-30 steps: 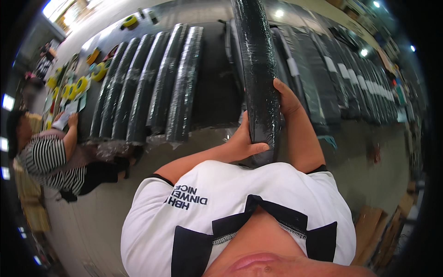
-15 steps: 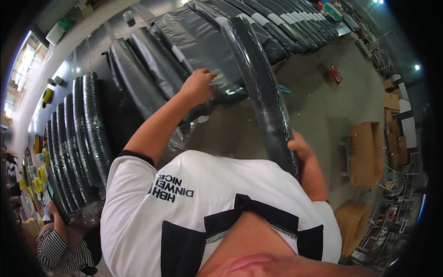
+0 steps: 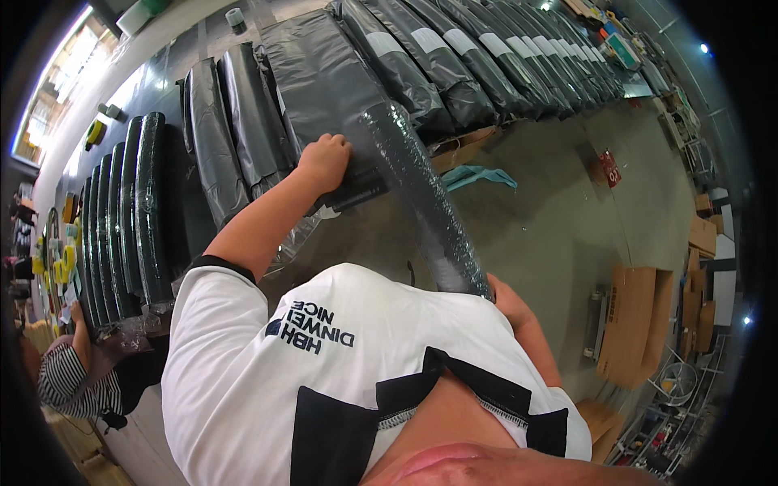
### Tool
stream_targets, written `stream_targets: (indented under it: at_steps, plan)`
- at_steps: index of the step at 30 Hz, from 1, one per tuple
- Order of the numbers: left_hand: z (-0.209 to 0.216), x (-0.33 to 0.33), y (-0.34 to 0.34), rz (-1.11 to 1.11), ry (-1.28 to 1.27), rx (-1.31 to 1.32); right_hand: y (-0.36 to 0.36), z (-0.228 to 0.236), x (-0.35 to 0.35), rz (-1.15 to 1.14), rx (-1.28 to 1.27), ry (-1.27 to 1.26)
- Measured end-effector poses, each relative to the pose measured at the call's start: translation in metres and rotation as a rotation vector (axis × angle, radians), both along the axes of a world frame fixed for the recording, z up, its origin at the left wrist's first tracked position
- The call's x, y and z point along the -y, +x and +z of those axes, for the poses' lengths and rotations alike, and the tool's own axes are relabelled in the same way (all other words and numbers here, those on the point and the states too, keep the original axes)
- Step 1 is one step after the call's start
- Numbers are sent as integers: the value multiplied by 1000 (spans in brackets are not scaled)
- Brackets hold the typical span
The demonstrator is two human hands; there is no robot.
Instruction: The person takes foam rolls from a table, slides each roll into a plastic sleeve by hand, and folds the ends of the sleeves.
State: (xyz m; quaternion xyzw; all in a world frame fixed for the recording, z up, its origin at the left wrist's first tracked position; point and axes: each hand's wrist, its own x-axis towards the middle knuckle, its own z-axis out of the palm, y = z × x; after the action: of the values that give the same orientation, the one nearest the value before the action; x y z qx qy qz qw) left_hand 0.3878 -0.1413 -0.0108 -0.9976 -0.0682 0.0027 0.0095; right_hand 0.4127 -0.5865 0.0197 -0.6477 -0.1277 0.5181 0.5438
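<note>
While the left hand (image 3: pixel 326 160) lies on the near part of a flat black bag (image 3: pixel 312 73), fingers curled together, though whether they pinch it cannot be told, the right hand (image 3: pixel 510 300) is at the near end of the film-wrapped dark roll (image 3: pixel 429 202), its fingers mostly hidden. Half a second ago the roll reached farther over; now it is drawn nearer, its far end overlapping the bag's right edge, which leaves that end close beside the left hand for the work.
</note>
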Motion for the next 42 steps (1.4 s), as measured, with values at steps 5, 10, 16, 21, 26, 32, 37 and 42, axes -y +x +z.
stream_targets:
  at_steps: [5, 10, 16, 21, 26, 32, 37, 42]
  plan:
    - [4, 16, 1, 100, -75, -2, 11, -1, 17, 49, -97, -61]
    - [-8, 10, 4, 151, -18, -7, 9, -2, 18, -7, -199, -82]
    - [-1, -31, 11, 56, -232, 21, 17, -3, 14, 107, -102, -59]
    - [-1, -54, 11, 30, -369, 51, 18, 28, 4, 186, -26, -75]
    - [5, -35, -3, 437, -480, 552, 22, 15, -1, 153, -86, -116]
    - [31, 14, -4, -27, 103, 724, 30, 21, -41, 118, 0, -166]
    - [18, 6, -11, -5, 347, 829, 37, 12, -71, 233, 37, -174]
    - [33, 12, -8, -12, 271, 740, 42, 15, -81, 305, 51, -170]
